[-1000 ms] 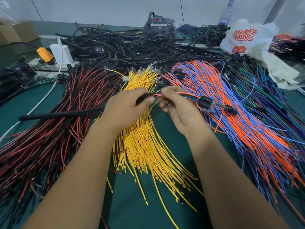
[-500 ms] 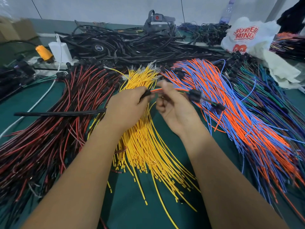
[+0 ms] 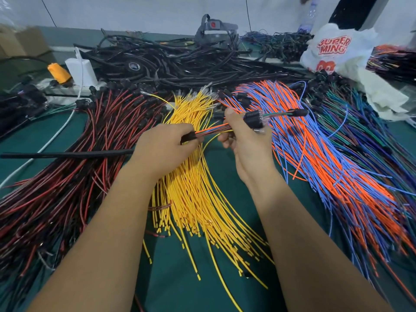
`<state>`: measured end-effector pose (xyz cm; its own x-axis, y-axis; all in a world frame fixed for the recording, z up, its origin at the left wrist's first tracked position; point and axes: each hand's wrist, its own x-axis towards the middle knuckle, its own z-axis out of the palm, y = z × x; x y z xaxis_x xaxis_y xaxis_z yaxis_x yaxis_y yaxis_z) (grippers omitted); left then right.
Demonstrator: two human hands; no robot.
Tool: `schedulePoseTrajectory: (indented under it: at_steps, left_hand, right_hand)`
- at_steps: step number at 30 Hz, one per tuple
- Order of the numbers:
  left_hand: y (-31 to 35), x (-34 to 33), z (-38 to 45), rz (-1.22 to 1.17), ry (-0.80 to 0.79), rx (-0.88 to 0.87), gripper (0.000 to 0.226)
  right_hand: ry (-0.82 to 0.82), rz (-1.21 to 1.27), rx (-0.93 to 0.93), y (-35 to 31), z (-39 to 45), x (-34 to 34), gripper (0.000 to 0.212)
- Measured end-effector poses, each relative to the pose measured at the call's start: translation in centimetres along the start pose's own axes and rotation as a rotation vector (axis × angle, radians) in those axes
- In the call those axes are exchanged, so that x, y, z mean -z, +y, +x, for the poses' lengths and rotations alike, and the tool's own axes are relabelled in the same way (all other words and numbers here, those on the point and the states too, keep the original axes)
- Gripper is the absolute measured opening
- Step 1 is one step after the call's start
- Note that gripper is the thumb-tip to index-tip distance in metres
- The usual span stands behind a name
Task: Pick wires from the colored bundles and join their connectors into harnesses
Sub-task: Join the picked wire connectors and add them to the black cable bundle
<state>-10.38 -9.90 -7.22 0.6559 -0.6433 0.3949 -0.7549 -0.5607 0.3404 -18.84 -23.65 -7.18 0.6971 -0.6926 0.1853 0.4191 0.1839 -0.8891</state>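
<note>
My left hand grips the end of a black sleeved cable that runs off to the left, where a short bunch of orange, blue and yellow wires comes out. My right hand holds those wires further along, next to black connectors with clear tips. A thinner lead with another black connector sticks out to the right. Both hands hover over the yellow wire bundle. The red-and-black bundle lies to the left and the orange-and-blue bundle to the right.
A heap of black cables fills the back of the green table. A white plastic bag sits at the back right beside green and blue wires. An orange cap and a white box stand at the back left.
My right hand has slid along the wires and tilted up, so the black connectors now stick up right of its fingers. The left hand keeps its grip on the sleeved cable end.
</note>
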Motion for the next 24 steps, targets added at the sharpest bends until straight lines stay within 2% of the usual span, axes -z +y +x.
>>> schedulePoseTrajectory:
  at_steps: [6, 12, 16, 18, 19, 24]
  left_hand:
    - [1.3, -0.3, -0.1, 0.039, 0.055, -0.05, 0.022]
    - [2.1, -0.9, -0.2, 0.013, 0.041, -0.034, 0.025]
    - [2.2, -1.3, 0.1, -0.056, 0.02, 0.043, 0.034]
    - [2.2, -1.4, 0.1, -0.031, -0.008, 0.043, 0.037]
    - [2.1, -1.5, 0.1, -0.013, -0.019, 0.031, 0.038]
    - [2.1, -1.5, 0.1, 0.038, -0.039, -0.034, 0.037]
  right_hand:
    - [-0.102, -0.036, -0.038, 0.5, -0.4, -0.2, 0.023]
    - [-0.058, -0.093, -0.104, 1.0, -0.3, -0.4, 0.016]
    - [-0.177, 0.114, -0.135, 0.4, 0.1, 0.1, 0.01]
    - [-0.155, 0.275, -0.175, -0.1, 0.5, 0.6, 0.01]
    - [-0.144, 0.341, -0.188, -0.2, 0.6, 0.8, 0.004]
    - [-0.124, 0.583, -0.271, -0.5, 0.6, 1.0, 0.016]
